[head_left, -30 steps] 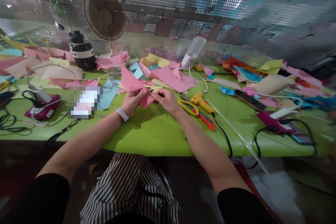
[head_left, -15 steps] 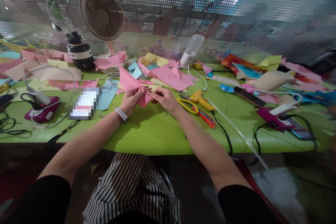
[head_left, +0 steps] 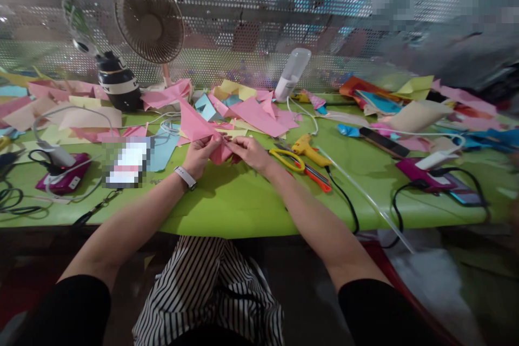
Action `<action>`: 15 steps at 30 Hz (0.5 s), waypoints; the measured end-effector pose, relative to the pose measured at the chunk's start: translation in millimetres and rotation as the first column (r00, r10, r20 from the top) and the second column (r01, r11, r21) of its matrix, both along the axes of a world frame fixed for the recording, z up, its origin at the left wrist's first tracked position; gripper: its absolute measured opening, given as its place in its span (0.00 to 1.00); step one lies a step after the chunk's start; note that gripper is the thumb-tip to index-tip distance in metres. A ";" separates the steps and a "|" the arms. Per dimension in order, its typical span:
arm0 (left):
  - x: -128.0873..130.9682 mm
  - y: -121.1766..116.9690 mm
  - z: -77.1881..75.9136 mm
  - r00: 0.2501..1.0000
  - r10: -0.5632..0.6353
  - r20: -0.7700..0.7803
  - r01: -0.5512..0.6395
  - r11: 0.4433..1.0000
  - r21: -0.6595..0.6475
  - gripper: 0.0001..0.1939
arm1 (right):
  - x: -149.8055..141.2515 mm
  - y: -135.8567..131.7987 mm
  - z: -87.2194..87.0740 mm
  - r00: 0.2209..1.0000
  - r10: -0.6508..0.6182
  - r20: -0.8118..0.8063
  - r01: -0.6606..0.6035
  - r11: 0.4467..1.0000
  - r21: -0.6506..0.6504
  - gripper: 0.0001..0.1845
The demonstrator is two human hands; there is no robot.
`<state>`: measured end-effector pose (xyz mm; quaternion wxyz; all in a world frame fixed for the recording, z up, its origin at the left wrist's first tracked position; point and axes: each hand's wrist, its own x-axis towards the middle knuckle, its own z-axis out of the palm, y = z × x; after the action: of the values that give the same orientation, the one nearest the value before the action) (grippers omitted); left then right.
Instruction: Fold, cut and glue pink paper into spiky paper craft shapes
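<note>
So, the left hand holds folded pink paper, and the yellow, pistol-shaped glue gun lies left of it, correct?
Wrong side: the head view shows the glue gun to the right of the left hand, which does hold folded pink paper.

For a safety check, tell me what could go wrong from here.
The pink paper, held in the left hand and right hand, might tear. The yellow glue gun lies near the right hand and, if hot, could burn it. Its black cord runs to the table edge and could snag.
</note>
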<state>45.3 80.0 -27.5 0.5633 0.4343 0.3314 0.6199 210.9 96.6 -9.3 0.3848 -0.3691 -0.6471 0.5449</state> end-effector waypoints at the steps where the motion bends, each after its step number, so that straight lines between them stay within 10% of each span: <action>1: -0.3 0.1 0.1 1.000 0.000 -0.006 0.000 1.000 -0.002 0.20 | 0.4 -0.3 0.6 1.000 0.017 0.009 -0.017 1.000 0.014 0.27; 15: 0.6 -0.8 2.9 0.999 -0.032 0.014 0.032 0.999 -0.029 0.19 | 0.0 0.1 2.0 1.000 0.007 0.022 -0.007 1.000 -0.007 0.30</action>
<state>46.0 79.3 -24.6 0.5818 0.4270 0.3296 0.6088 210.8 96.7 -7.2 0.3743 -0.3742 -0.6508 0.5444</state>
